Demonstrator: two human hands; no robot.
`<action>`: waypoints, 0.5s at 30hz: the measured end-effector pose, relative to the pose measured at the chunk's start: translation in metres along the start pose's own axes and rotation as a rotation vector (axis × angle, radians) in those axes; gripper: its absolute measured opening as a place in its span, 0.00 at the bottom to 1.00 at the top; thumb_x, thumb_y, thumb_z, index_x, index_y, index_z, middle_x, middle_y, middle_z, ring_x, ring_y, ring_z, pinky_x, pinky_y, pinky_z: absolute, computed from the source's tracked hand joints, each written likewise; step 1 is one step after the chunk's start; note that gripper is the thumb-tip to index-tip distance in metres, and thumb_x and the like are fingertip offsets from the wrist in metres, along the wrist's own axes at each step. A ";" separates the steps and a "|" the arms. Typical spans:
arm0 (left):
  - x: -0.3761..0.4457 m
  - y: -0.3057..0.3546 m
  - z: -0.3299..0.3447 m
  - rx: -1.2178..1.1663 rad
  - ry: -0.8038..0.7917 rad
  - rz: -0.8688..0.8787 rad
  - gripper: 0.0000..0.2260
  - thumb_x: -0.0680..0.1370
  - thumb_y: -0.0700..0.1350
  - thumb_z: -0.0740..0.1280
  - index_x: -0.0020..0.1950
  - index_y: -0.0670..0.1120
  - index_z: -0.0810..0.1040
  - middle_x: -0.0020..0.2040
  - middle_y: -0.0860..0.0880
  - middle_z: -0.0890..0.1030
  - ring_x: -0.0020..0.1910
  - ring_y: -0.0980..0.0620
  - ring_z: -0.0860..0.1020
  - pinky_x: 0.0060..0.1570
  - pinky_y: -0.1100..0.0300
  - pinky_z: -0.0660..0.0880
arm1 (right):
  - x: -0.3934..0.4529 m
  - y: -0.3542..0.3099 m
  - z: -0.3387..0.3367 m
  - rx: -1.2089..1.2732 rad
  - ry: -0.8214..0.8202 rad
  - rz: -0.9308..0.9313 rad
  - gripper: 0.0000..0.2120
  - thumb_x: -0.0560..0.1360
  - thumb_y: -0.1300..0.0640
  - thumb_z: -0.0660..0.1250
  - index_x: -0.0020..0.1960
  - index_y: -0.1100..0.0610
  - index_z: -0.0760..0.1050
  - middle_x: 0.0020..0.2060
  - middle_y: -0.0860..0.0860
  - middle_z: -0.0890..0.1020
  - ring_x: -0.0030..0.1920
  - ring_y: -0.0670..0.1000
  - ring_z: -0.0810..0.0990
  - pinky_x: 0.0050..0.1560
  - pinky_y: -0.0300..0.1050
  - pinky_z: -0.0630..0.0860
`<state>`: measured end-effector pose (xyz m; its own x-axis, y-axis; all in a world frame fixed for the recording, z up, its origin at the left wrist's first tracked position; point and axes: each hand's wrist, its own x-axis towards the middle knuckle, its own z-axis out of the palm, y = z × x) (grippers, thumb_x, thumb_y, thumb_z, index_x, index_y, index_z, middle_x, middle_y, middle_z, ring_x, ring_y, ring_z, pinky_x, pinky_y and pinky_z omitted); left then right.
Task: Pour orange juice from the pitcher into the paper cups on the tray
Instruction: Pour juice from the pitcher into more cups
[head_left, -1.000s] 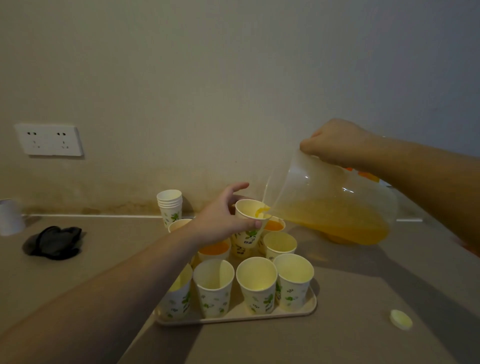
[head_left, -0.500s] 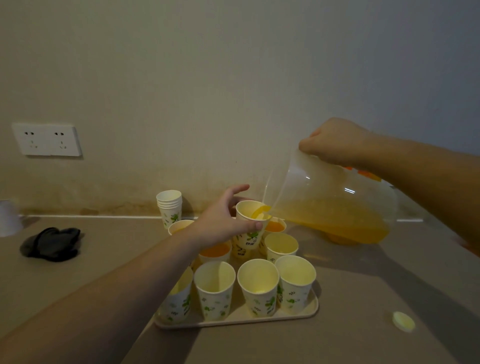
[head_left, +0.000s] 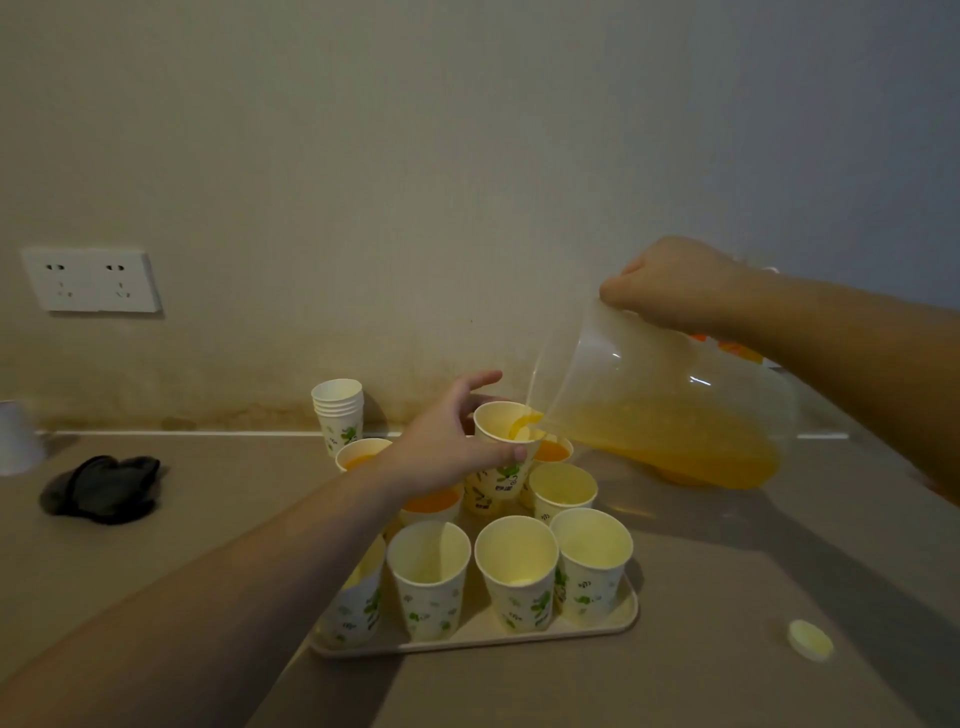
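Head view: right hand grips a clear plastic pitcher, tilted, pouring juice into a paper cup clasped by left-hand fingers above the tray.

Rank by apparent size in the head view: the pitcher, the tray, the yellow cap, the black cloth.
1. pitcher and tray: too alike, tray partly covered
2. black cloth
3. yellow cap

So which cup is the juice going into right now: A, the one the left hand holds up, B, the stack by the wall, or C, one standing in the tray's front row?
A: the pitcher spout streams into the cup gripped by the left hand.
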<state>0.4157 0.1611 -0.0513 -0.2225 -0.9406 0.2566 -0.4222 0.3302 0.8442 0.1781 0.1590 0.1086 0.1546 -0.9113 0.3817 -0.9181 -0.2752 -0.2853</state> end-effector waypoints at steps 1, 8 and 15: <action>0.000 0.000 0.000 0.002 -0.001 0.000 0.43 0.69 0.49 0.81 0.78 0.60 0.61 0.69 0.56 0.76 0.66 0.53 0.76 0.63 0.52 0.78 | 0.000 0.001 0.000 0.010 0.004 0.003 0.16 0.77 0.53 0.64 0.44 0.67 0.80 0.32 0.56 0.73 0.34 0.55 0.71 0.35 0.43 0.65; 0.001 0.000 0.001 0.010 -0.002 -0.005 0.43 0.70 0.48 0.82 0.78 0.60 0.61 0.69 0.56 0.77 0.65 0.52 0.76 0.63 0.53 0.78 | -0.002 0.000 0.001 0.010 -0.006 -0.008 0.15 0.78 0.54 0.63 0.42 0.66 0.78 0.33 0.57 0.72 0.33 0.54 0.69 0.33 0.43 0.63; 0.001 0.000 -0.001 0.008 -0.008 -0.005 0.43 0.70 0.47 0.81 0.78 0.60 0.61 0.68 0.57 0.77 0.64 0.54 0.76 0.56 0.62 0.76 | -0.001 0.000 0.001 0.009 0.003 -0.001 0.15 0.77 0.54 0.64 0.38 0.63 0.77 0.30 0.56 0.72 0.33 0.55 0.70 0.34 0.43 0.63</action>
<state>0.4161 0.1600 -0.0507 -0.2269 -0.9416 0.2486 -0.4300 0.3259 0.8420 0.1787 0.1600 0.1071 0.1545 -0.9098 0.3852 -0.9147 -0.2791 -0.2923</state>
